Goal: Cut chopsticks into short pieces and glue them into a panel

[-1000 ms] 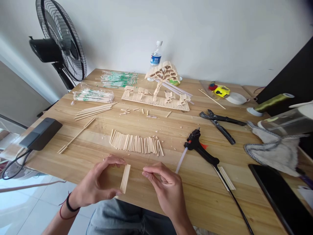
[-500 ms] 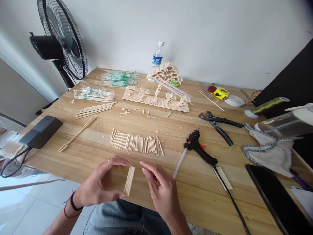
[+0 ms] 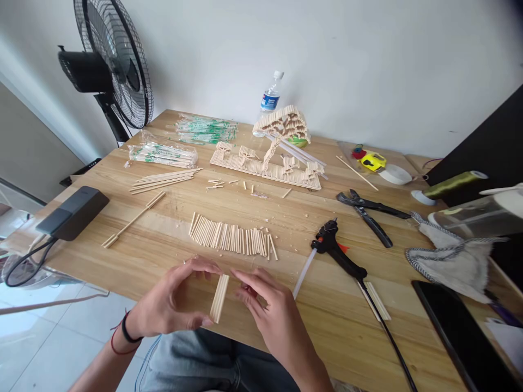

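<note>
My left hand point(image 3: 175, 302) grips a small panel of short wooden sticks point(image 3: 219, 298) between thumb and fingers, holding it by its two ends above the table's front edge. Close on its right is my right hand point(image 3: 267, 307), fingers bent and slightly blurred, the index fingertip at the panel's upper end. I cannot make out anything between its fingers. Beyond both hands lies a row of short cut sticks point(image 3: 229, 235). To the right rests a black hot glue gun point(image 3: 337, 247) with a glue stick point(image 3: 304, 272) in its back.
A stick-built model point(image 3: 265, 163) stands at the back before a water bottle point(image 3: 269, 100). Pliers point(image 3: 363, 215), a cloth point(image 3: 453, 261), and a phone point(image 3: 457, 332) lie right. Wrapped chopsticks point(image 3: 163, 152), a dark box point(image 3: 73, 212) and a fan point(image 3: 114, 65) are left.
My right hand has moved in to the panel's upper end, its fingers changing shape. My left hand keeps its grip. The whole view has shifted slightly.
</note>
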`<action>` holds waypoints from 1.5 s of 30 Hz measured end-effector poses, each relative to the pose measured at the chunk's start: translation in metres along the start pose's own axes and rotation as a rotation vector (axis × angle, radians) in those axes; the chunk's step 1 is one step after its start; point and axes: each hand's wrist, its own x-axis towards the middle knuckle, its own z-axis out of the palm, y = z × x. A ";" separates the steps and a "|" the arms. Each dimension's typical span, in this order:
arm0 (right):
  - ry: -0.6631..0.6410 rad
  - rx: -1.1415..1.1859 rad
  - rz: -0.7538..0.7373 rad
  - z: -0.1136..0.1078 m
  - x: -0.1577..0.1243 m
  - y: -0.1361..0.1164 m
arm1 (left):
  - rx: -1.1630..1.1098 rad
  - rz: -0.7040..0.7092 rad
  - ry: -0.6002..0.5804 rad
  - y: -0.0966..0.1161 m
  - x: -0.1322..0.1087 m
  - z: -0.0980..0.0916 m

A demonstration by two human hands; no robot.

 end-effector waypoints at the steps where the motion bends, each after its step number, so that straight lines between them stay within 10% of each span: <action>1: -0.027 0.009 0.005 0.001 0.001 -0.002 | -0.004 0.000 0.004 0.000 0.000 0.000; 6: -0.075 0.202 0.132 -0.007 0.004 -0.011 | -0.010 -0.016 0.004 -0.002 0.001 0.000; 14: 0.210 0.786 0.237 -0.029 0.005 0.000 | 0.066 -0.033 0.014 0.003 0.002 0.000; 23: 0.145 -0.161 0.032 -0.059 0.000 0.005 | 0.042 -0.061 0.038 0.005 0.002 -0.001; 32: 0.308 -0.351 0.071 -0.083 -0.007 0.008 | 0.044 -0.031 0.068 0.003 0.004 -0.001; 45: -0.104 -0.137 0.088 0.017 0.013 -0.023 | -0.137 -0.026 0.066 -0.002 0.002 0.000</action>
